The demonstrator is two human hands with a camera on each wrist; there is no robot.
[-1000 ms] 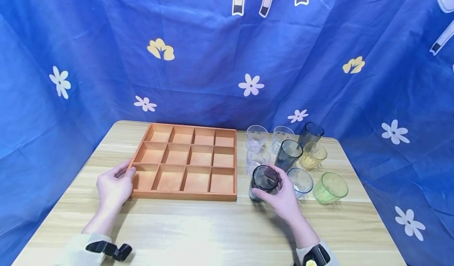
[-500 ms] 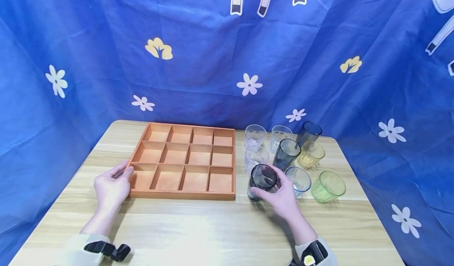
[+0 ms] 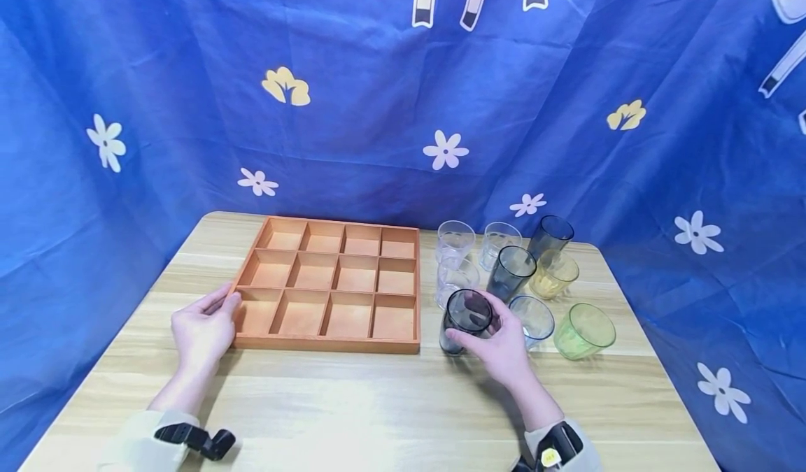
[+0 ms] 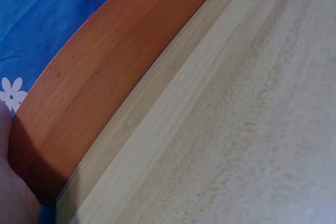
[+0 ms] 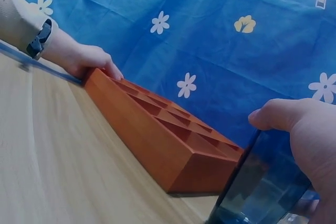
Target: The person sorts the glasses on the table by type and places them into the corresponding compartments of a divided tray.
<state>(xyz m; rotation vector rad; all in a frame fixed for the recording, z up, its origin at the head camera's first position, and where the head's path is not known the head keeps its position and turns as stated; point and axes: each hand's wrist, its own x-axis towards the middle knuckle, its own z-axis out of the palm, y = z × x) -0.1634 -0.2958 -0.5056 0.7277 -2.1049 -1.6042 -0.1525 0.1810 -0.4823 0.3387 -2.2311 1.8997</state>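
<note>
My right hand (image 3: 504, 342) grips a dark grey tumbler (image 3: 450, 335), thumb on the near side and fingers around the right. The tumbler stands upright just right of the wooden tray's front corner; in the right wrist view its tinted wall (image 5: 262, 182) shows under my thumb. At the other end, my left hand (image 3: 203, 332) holds the left side of the divided wooden tray (image 3: 327, 346), its thumb over the edge near the front corner. The tray lies flat, with bare compartments in three rows. In the left wrist view its outer wall (image 4: 105, 72) fills the upper left.
Behind and right of the held tumbler stand several other glasses: clear ones (image 3: 456, 238), two dark tumblers (image 3: 511, 276), a yellow glass (image 3: 553, 280), a blue-rimmed glass (image 3: 532, 322) and a green glass (image 3: 584, 335). A blue patterned cloth (image 3: 352, 143) encloses the wooden table (image 3: 327, 409).
</note>
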